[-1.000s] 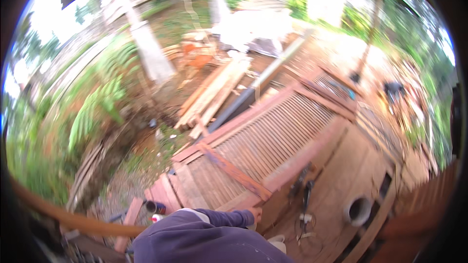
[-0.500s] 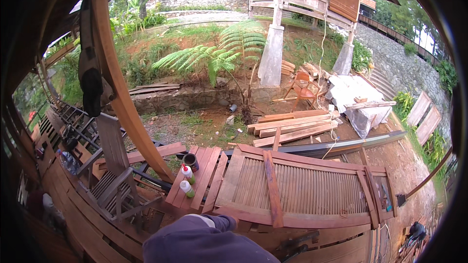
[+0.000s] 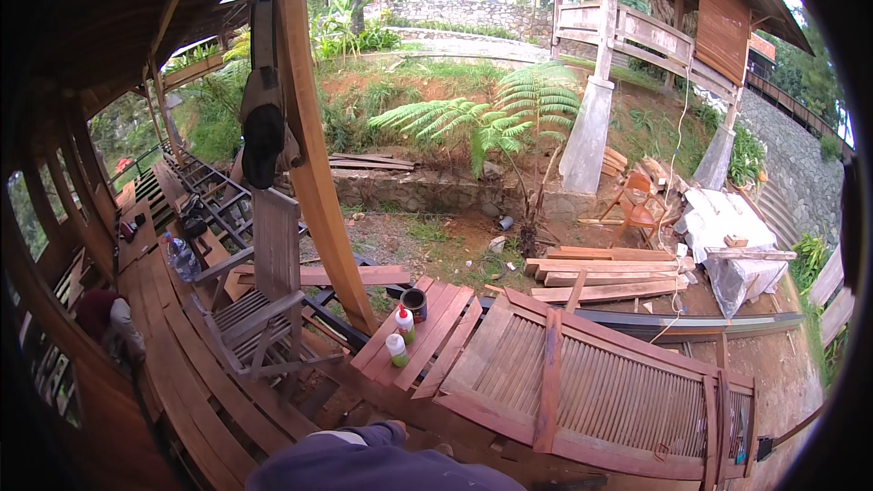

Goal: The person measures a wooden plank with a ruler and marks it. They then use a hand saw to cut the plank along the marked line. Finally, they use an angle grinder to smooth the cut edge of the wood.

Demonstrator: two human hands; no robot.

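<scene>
the left hand [image 3: 398, 428] shows past a purplish fabric sleeve [image 3: 383, 435], mostly hidden; i cannot tell its grip. to its right lies a louvred wooden panel [image 3: 618, 388], reddish frame, thin parallel slats. beyond the hand, a desk [image 3: 375, 357] of reddish planks carries two white-and-green bottles [image 3: 406, 331] and a dark cylindrical can [image 3: 416, 305], lettering unreadable.

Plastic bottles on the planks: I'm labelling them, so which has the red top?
The farther plastic bottle, by the dark container; the nearer plastic bottle has a white top.
</scene>
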